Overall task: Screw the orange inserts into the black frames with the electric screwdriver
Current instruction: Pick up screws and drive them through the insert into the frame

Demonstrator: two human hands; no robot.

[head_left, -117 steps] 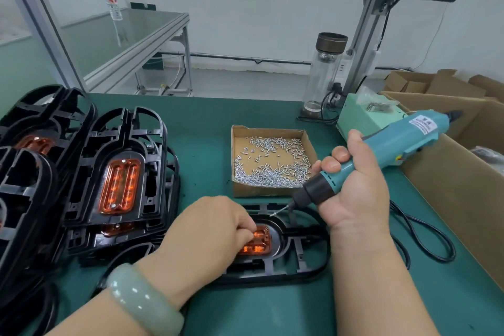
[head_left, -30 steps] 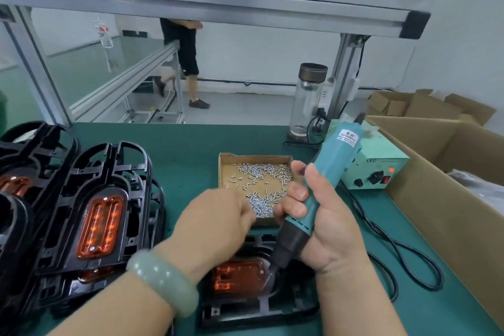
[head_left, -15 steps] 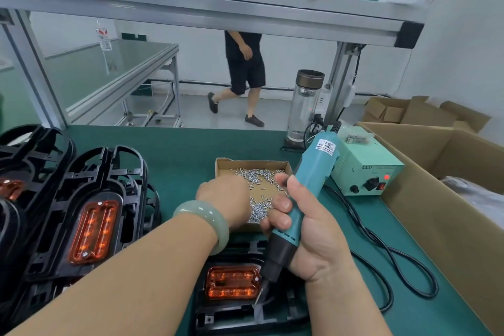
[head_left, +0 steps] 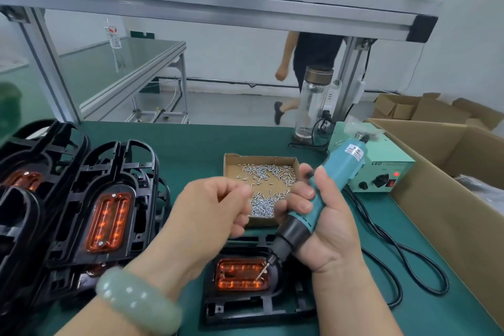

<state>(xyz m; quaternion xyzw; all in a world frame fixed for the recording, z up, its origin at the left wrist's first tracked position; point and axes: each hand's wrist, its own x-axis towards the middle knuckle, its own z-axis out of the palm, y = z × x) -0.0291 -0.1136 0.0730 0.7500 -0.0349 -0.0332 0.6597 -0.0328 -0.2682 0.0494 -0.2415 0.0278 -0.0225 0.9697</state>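
Note:
A black frame (head_left: pixel 259 308) lies on the green mat at the near edge, with an orange insert (head_left: pixel 234 275) seated in it. My right hand (head_left: pixel 327 232) grips the teal electric screwdriver (head_left: pixel 341 172), tilted, its bit tip over the insert's right end. My left hand (head_left: pixel 210 215) hovers above the frame beside the cardboard screw box (head_left: pixel 226 172). Its fingers are curled and the thumb pinches what looks like a small screw, blurred. Loose silver screws (head_left: pixel 267 174) fill the box.
Stacked black frames with orange inserts (head_left: pixel 109 221) lean at the left. The green power supply (head_left: pixel 381 172) and its black cable (head_left: pixel 409 267) lie to the right, next to a large cardboard box (head_left: pixel 450 213). A glass bottle (head_left: pixel 313 101) stands behind. A person (head_left: pixel 313 54) walks past the bench.
My left hand has drawn back from the screw box towards me, fingers pinched. The screwdriver has stayed over the insert's right end. The person behind has walked to the right.

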